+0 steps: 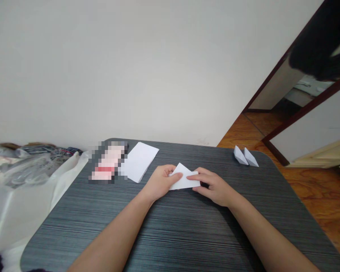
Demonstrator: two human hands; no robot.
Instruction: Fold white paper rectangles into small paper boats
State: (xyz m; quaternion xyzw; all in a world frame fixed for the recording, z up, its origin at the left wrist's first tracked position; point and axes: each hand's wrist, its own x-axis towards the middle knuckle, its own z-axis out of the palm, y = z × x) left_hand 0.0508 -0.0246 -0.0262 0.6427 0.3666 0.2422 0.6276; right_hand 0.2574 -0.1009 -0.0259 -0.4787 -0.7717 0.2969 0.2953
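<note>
A folded sheet of white paper (184,180), with a pointed peak at its top, is held between both hands just above the dark table. My left hand (160,182) grips its left side, thumb lying on the front face. On the right, my right hand (214,186) pinches the paper's other end, with the thumb and fingers around the edge. The fingers behind the paper are partly hidden. Two small folded paper boats (246,156) stand side by side at the table's far right. A stack of white paper (141,161) lies to the left of my hands.
The dark wood-grain table (187,230) has rounded corners and stands by a pale wall (158,68). A pixelated, phone-like item (109,162) lies at the far left of the tabletop. Plastic-wrapped bundles (42,166) are heaped beyond the left edge. Wooden floor (325,181) shows at right.
</note>
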